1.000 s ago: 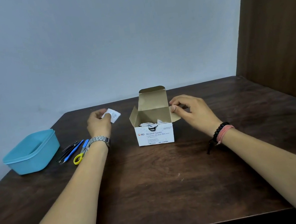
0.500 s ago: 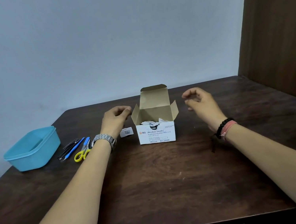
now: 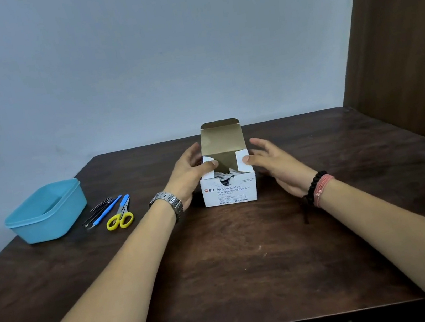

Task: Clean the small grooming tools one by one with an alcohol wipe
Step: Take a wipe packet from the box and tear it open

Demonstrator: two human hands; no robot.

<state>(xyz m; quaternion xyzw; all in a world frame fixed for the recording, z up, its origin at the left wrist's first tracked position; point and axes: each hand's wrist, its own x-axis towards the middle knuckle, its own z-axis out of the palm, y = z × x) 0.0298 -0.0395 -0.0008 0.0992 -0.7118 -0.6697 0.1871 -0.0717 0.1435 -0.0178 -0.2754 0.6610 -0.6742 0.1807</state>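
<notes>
Far left on my dark wooden table [image 3: 235,267] I see a light blue plastic tub [image 3: 45,213], open at the top, with no writing I can read. Just to its right lies the small cluster of grooming tools: black tweezers [image 3: 97,212], a blue-handled tool [image 3: 108,209] and yellow-handled scissors [image 3: 120,214] with blue near the pivot. All three lie flat and roughly parallel, their long axes running from near-left to far-right; the scissors' yellow loops are toward me and the blades point away to the right. None of them is touched.

Next comes my left hand [image 3: 189,172], a metal watch [image 3: 168,202] on its wrist. Its fingers are fairly straight along the box's left wall, and the thumb presses the white left side flap inward.

In the middle stands the box of wipes [image 3: 229,191], upright, its tall back lid [image 3: 221,138] raised and showing brown card inside. The white front reads "BD Alcohol Swabs", then "Isopropyl Alcohol 70% (v/v)", and along the bottom "100 Units" with a REF number too small for me to trust. Crumpled sachets [image 3: 226,176] show at the opening.

My right hand [image 3: 275,165] mirrors the left: fingers spread and relaxed beside the right wall, thumb on the right flap. A black bead bracelet [image 3: 315,182] and pink cord band [image 3: 324,187] circle that wrist.
</notes>
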